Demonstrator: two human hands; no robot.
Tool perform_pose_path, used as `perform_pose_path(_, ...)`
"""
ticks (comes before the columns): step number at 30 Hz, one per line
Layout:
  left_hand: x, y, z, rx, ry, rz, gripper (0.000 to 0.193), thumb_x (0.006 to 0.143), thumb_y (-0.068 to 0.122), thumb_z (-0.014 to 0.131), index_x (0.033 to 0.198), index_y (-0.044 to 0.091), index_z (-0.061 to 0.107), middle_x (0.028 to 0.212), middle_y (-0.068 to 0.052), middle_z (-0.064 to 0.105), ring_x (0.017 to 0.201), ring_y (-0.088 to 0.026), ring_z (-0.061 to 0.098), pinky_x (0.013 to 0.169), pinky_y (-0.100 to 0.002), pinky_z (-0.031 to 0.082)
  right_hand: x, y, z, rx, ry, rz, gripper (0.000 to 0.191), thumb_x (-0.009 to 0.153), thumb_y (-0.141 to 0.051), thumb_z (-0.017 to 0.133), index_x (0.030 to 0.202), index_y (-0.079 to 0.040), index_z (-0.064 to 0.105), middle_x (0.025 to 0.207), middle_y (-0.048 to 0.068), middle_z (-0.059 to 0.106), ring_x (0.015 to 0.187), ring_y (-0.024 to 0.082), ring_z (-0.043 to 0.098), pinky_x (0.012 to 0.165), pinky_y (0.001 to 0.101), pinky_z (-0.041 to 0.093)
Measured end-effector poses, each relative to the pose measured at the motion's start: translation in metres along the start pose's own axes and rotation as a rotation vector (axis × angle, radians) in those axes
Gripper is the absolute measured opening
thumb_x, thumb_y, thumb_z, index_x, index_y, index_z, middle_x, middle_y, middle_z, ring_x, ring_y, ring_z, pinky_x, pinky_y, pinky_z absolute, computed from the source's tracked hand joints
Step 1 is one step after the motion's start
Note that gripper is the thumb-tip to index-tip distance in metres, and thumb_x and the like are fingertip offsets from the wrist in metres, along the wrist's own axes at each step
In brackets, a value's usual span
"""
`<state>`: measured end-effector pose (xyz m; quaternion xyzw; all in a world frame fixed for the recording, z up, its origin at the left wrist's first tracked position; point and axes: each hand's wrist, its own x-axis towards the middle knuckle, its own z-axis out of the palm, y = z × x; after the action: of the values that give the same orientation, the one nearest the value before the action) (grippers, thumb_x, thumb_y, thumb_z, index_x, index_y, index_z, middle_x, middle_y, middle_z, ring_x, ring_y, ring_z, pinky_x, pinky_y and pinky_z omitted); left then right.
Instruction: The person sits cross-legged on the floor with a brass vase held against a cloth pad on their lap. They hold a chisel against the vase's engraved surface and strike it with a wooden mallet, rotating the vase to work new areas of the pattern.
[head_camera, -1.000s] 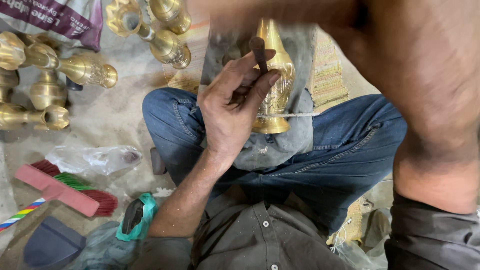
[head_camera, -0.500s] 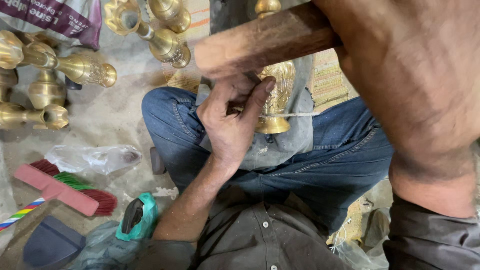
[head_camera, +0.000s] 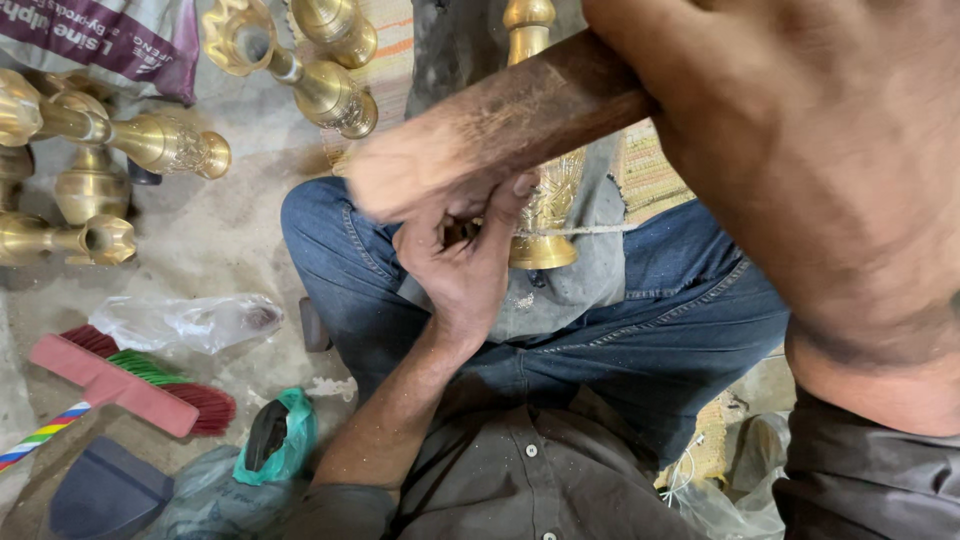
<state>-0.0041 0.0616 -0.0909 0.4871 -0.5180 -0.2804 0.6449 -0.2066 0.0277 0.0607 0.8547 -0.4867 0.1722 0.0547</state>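
Dusty concrete floor (head_camera: 230, 240), brass vase parts (head_camera: 150, 140) lying about, pink-backed broom (head_camera: 130, 385), clear plastic bag (head_camera: 185, 322), woven mat (head_camera: 650, 170)

Shiny brass vases (head_camera: 150, 140) lie in a bunch on the grey floor (head_camera: 230, 240). A pink broom (head_camera: 120, 385) with red and green bristles lies near a clear plastic bag (head_camera: 185, 322). A green bag (head_camera: 285, 445) sits just beside the broom. A dark blue dustpan (head_camera: 105, 495) lies at the bottom.
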Motion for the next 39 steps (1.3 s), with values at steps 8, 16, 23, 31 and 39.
perform_pose_path(8,-0.005,-0.015,0.0,0.031,0.018,0.173,0.024,0.096,0.012,0.084,0.111,0.0,0.069,0.094,-0.003,0.072,0.079,-0.004,0.067,0.059,-0.02,0.057,-0.004,0.0,0.002,0.013,0.006,0.019,0.013,0.097,0.0,0.072,0.103,-0.001,0.061,0.092,0.012,0.06,0.084,0.026,0.057,0.075,0.0395,0.044)
perform_pose_path(16,0.024,0.008,-0.013,0.225,-0.277,0.23,0.021,0.098,0.014,0.082,0.113,0.001,0.075,0.101,-0.007,0.078,0.089,-0.014,0.078,0.077,-0.028,0.066,-0.018,0.009,0.012,0.023,0.096,0.063,0.016,0.095,0.003,0.072,0.104,-0.001,0.06,0.094,0.012,0.059,0.087,0.027,0.056,0.077,0.0403,0.044)
perform_pose_path(23,0.077,0.018,-0.007,0.239,-0.713,0.296,0.023,0.105,0.027,0.076,0.119,0.01,0.073,0.114,-0.006,0.077,0.097,-0.015,0.08,0.082,-0.029,0.07,-0.039,0.032,0.043,0.001,0.309,0.171,0.019,0.093,0.006,0.072,0.106,0.0,0.059,0.097,0.013,0.058,0.09,0.027,0.055,0.078,0.041,0.044)
perform_pose_path(31,0.118,0.045,0.004,0.303,-1.086,0.52,0.033,0.101,0.031,0.072,0.126,0.01,0.071,0.097,-0.004,0.074,0.085,-0.02,0.074,0.078,-0.039,0.06,-0.086,0.044,0.104,0.072,0.432,0.329,0.022,0.095,0.008,0.074,0.107,0.0,0.058,0.099,0.013,0.058,0.091,0.027,0.054,0.079,0.0411,0.044)
perform_pose_path(39,0.121,0.049,0.016,0.377,-1.203,0.584,0.031,0.094,0.029,0.073,0.121,0.015,0.073,0.093,-0.001,0.075,0.086,-0.022,0.074,0.078,-0.04,0.059,-0.097,0.022,0.137,0.388,0.715,0.429,0.028,0.104,0.007,0.077,0.116,0.001,0.052,0.101,0.011,0.058,0.092,0.021,0.056,0.08,0.0376,0.052)
